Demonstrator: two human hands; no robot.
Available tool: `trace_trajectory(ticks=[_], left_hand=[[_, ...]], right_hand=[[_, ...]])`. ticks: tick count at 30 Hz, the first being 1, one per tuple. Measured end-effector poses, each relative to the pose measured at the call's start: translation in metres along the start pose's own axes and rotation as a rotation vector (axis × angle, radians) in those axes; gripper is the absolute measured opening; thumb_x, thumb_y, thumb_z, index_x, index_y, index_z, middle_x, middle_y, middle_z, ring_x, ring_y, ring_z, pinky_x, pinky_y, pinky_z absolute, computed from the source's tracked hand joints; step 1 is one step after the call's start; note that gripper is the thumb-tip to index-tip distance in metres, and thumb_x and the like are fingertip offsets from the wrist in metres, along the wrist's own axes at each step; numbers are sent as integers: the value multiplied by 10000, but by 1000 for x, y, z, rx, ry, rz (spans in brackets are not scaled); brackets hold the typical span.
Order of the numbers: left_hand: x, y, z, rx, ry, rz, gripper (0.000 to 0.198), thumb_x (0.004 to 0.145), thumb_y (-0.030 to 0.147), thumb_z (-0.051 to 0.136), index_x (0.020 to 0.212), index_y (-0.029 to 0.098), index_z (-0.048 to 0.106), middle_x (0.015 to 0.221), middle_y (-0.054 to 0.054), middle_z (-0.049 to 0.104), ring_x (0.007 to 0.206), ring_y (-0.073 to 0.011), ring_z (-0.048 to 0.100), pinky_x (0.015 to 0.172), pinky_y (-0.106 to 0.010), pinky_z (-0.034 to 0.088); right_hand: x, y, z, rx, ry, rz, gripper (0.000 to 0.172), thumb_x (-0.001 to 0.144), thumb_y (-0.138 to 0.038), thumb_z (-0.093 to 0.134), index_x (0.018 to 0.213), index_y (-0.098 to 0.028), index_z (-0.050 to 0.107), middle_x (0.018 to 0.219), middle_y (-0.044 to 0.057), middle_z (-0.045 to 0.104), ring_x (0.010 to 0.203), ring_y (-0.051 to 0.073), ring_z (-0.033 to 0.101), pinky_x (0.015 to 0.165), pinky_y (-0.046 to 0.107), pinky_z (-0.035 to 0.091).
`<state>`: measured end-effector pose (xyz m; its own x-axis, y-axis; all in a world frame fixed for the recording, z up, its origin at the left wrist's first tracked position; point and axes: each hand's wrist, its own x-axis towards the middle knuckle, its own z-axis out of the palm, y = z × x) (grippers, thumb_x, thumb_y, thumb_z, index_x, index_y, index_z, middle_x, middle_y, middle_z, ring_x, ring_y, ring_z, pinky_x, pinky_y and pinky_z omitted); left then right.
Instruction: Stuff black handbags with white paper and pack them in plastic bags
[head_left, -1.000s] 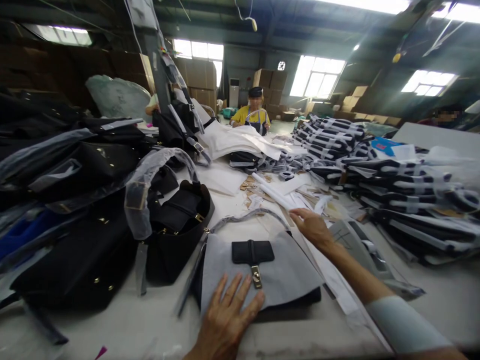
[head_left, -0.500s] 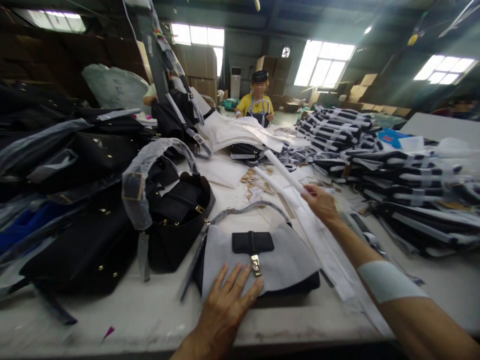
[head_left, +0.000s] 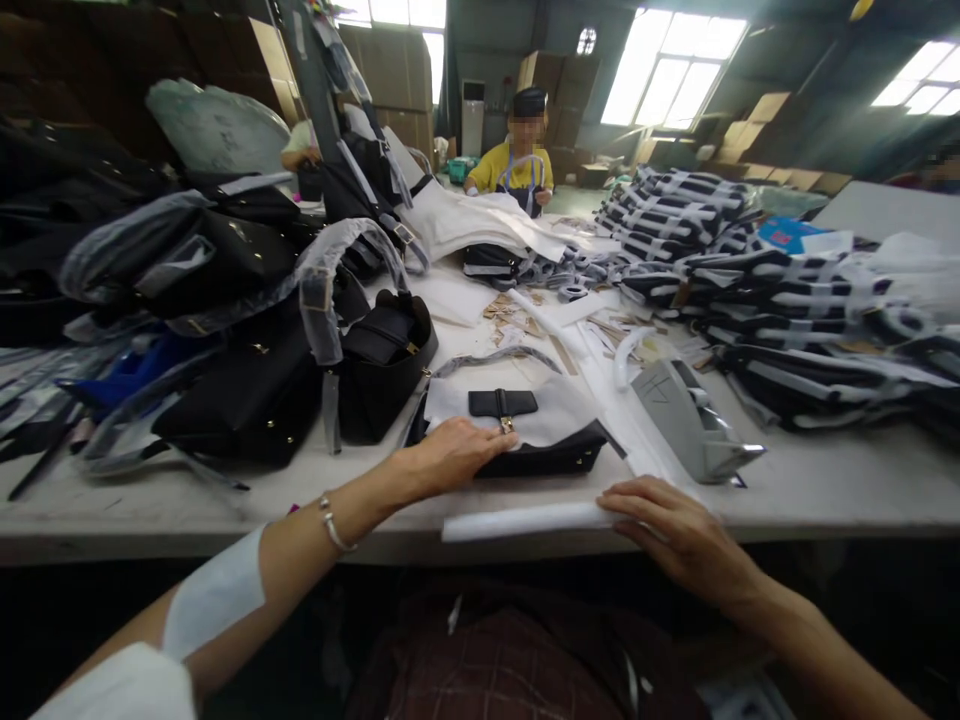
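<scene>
A black handbag (head_left: 555,459) lies near the table's front edge, a white sheet (head_left: 574,403) spread over its front. A black tab (head_left: 484,403) with a gold clasp (head_left: 507,424) sits on top of that sheet. My left hand (head_left: 461,452) is at the bag's front, its closed fingers on the clasp and the sheet's lower edge. Just in front of the bag, my right hand (head_left: 667,520) grips one end of a white strip (head_left: 525,522), which looks folded or rolled. The strip points left along the table edge.
Close to my right hand stands a grey tape dispenser (head_left: 686,415). Black bags (head_left: 240,390) crowd the left, another open bag (head_left: 382,380) among them. Wrapped bags (head_left: 795,330) are stacked at right. Across the table is a person in yellow (head_left: 495,168).
My right hand has brought the white strip from the right of the bag to the table's front edge. My left hand has gone from lying spread on the sheet to closing at the clasp.
</scene>
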<state>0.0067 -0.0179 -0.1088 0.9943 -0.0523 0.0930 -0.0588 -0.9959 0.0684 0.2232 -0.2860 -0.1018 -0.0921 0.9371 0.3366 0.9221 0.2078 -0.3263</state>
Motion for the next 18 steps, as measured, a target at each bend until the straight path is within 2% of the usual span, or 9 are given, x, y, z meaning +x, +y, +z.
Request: trace_trajectory(ticks=[4,7,9,12,14,18], left_hand=[[13,-9,-23,26,-139,5,560,894,88,511,1414,291,467,1110,-46,740,911,-177,705,855,-277,488],[14,-1,-32,47,-150,-6,578,893,49,483,1415,297,461,1159,-42,723,1009,-176,682,971,-333,445],[11,11,-31,67,-130,-43,554,902,63,487,1413,274,455,1200,-55,700,1066,-188,663,1026,-387,417],[7,34,-16,136,-45,-192,502,923,168,545,1411,227,448,1249,-103,658,1092,-242,648,1003,-448,440],[4,46,2,190,34,-298,460,943,185,533,1396,209,461,1254,-123,644,1097,-257,639,941,-422,479],[-1,55,43,262,192,-343,420,985,155,456,1398,229,475,1305,-126,628,1146,-243,620,933,-387,484]], right_hand=[[18,-4,42,-107,185,-54,176,972,-188,534,1065,-230,678,1036,68,724,964,202,654,864,355,528],[36,-5,69,-224,363,-38,230,966,-147,506,1030,-237,708,1062,77,720,1014,216,635,910,381,505],[44,-2,84,-279,441,11,240,957,-147,509,1000,-242,726,1029,84,708,1008,225,619,912,386,500],[47,4,102,-312,491,73,222,947,-162,533,951,-244,739,947,85,686,958,228,603,901,378,495],[44,7,108,-331,484,110,209,945,-171,545,946,-245,740,928,81,680,946,229,602,902,381,481],[38,-1,99,-389,441,118,169,935,-195,588,966,-276,734,947,55,699,974,234,622,940,402,438]])
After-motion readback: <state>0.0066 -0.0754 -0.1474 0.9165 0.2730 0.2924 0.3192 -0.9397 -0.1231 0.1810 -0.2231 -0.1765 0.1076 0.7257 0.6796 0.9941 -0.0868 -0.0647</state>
